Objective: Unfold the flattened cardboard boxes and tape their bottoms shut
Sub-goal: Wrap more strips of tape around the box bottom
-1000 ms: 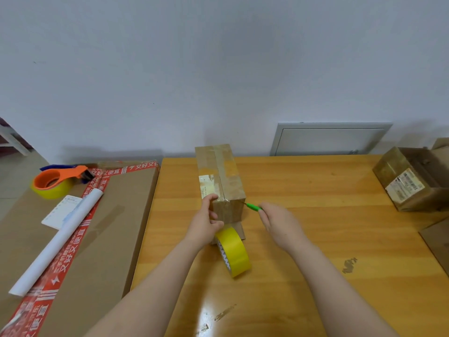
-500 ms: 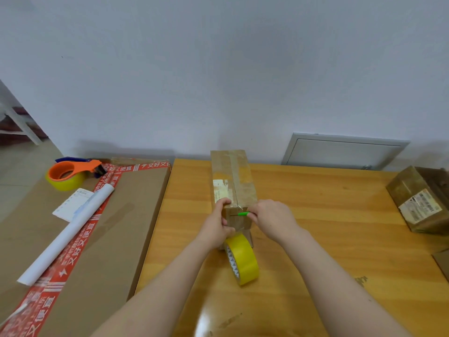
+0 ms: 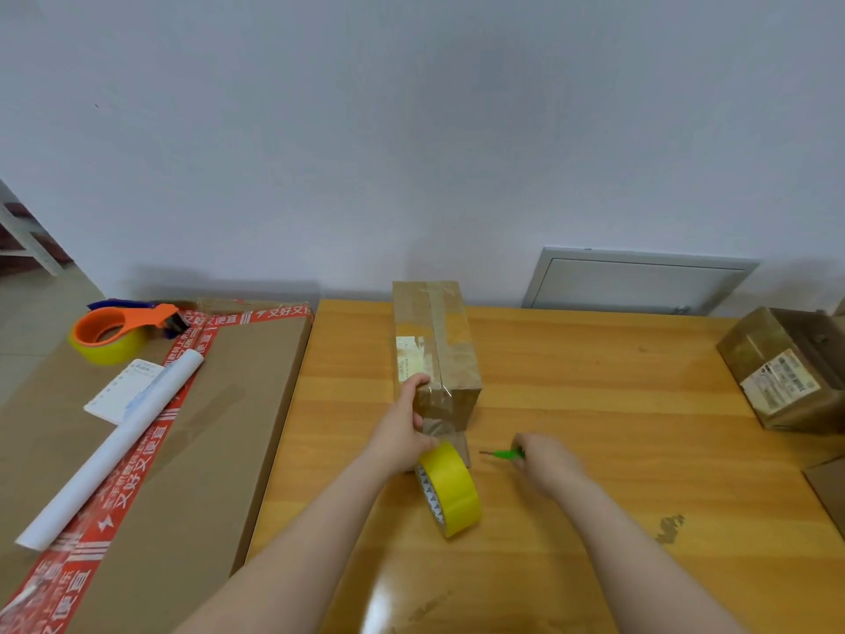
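A narrow brown cardboard box (image 3: pixel 439 345) stands on the wooden table (image 3: pixel 594 404), its upper face covered with clear tape. My left hand (image 3: pixel 404 427) grips the box's near left corner. A yellow tape roll (image 3: pixel 450 494) stands on edge just in front of the box, under my left wrist. My right hand (image 3: pixel 546 459) is to the right of the roll, low over the table, and holds a small green-handled tool (image 3: pixel 503 453) whose thin tip points left.
A large flat carton with red printed tape (image 3: pixel 151 427) lies at the left, bearing an orange tape dispenser (image 3: pixel 116 331), a white paper roll (image 3: pixel 114 443) and a notepad (image 3: pixel 123 395). Another brown box (image 3: pixel 786 368) sits at the table's right edge. A grey wall hatch (image 3: pixel 635 281) is behind.
My right hand has pulled the green tool away from the box's near end, down and to the right. My left hand stays on the box's corner.
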